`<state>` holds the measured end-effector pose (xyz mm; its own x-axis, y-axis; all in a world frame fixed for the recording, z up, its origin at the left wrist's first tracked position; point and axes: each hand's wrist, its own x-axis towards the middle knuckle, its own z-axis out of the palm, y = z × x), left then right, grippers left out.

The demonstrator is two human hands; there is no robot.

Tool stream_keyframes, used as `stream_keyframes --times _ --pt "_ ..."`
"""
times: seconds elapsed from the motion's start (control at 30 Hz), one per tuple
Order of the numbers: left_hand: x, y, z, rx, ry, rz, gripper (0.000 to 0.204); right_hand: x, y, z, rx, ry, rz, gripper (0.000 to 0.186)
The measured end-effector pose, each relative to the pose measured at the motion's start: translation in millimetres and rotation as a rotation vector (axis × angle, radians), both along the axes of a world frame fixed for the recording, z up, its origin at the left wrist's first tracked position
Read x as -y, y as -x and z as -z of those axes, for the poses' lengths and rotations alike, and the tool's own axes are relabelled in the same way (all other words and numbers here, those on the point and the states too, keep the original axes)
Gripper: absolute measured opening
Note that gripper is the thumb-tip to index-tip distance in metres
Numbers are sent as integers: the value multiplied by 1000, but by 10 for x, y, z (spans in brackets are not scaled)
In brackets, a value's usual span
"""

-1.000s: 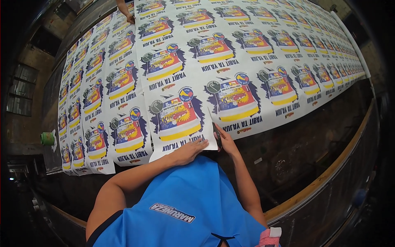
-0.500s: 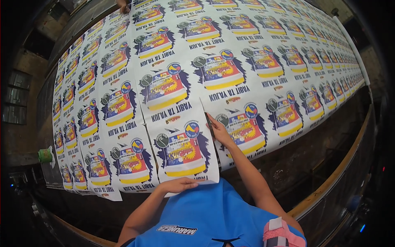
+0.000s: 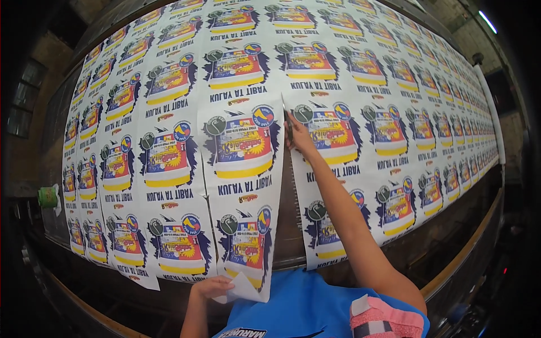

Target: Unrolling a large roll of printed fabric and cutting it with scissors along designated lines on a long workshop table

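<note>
Upside-down lettering (image 3: 244, 188) covers the printed sheet (image 3: 273, 87), white letters (image 3: 242, 333) the blue shirt (image 3: 304, 298).

Bench (image 3: 56, 118) dark, worn-looking; bare margin runs down left side of frame. Wall (image 3: 48, 67) at upper left drab brown, dim. Window (image 3: 25, 98) set in it at far left, panes greyish, divided by bars. Upper right: second stretch of wall (image 3: 459, 34), mottled, greyish-brown. One lit tube light (image 3: 488, 22) there, slanted, bluish-white. Lower right, a long wood-coloured edge (image 3: 465, 262), bowed by the lens. Small red light (image 3: 505, 271) at right. Outer corners near black; floor indistinct.
</note>
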<state>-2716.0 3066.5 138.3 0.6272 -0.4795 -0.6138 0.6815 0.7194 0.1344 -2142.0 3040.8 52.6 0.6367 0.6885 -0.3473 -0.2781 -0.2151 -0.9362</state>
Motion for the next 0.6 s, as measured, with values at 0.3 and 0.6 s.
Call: stream_keyframes --times 0.3,0.6 --pt "72 465 219 -97 111 -234 31 -1260 -1291 -71 79 84 -2 44" --pt "62 412 28 -37 181 -351 45 -1987 -1889 -465 187 62 3 43"
